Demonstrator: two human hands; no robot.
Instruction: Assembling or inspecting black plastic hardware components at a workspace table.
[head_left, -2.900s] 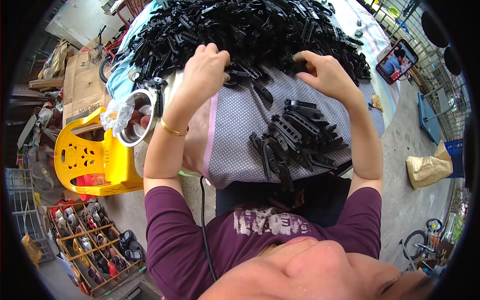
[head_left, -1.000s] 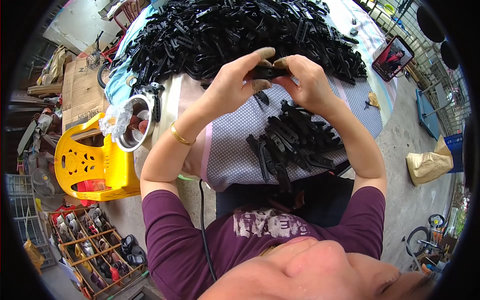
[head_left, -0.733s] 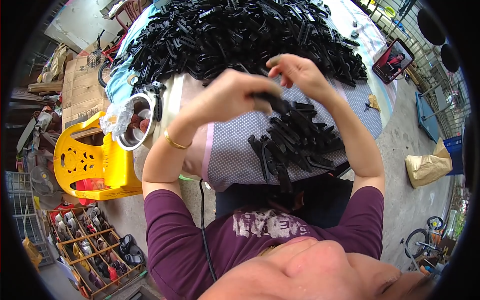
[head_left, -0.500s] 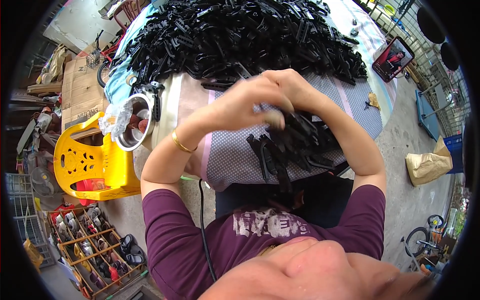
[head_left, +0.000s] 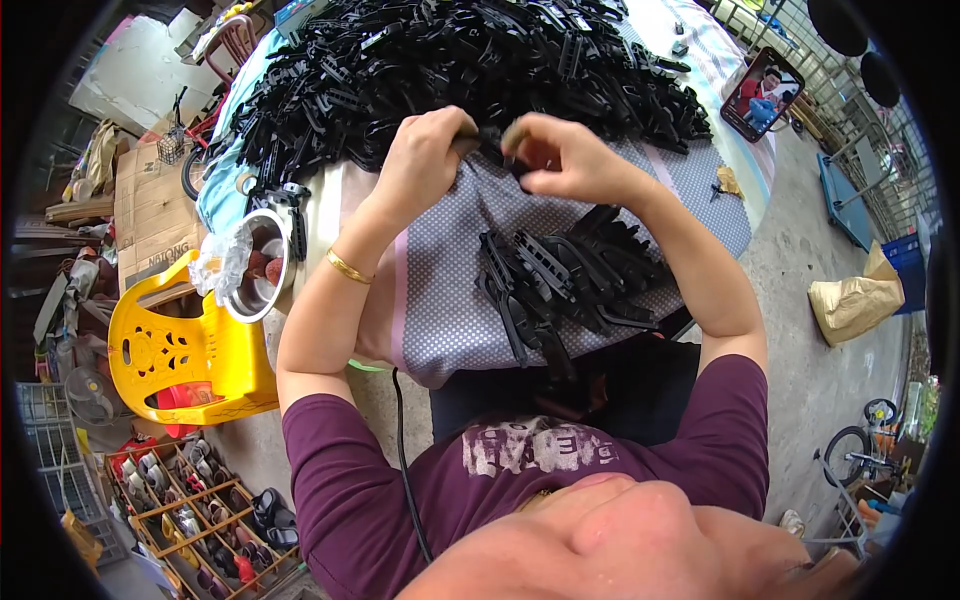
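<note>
My left hand (head_left: 425, 155) and my right hand (head_left: 570, 160) are raised over the patterned tablecloth, just in front of a big heap of black plastic parts (head_left: 430, 70). A black plastic part (head_left: 490, 140) shows in the gap between them. Fingers of both hands are closed at its ends, though its exact shape is hard to make out against the dark heap. Below my right forearm lies a smaller pile of long, slotted black parts (head_left: 545, 265), some hanging over the table's near edge.
To the left, a metal bowl (head_left: 288, 262) with reddish round items and a clear plastic bag (head_left: 222, 262) stands by a yellow chair (head_left: 240, 350). A propped phone (head_left: 762, 95) is at the table's right edge. A black cable (head_left: 402, 450) runs down beside me.
My hands have moved apart and a little left, away from where they overlapped. The smaller pile of parts is now more exposed. The view has shifted slightly.
</note>
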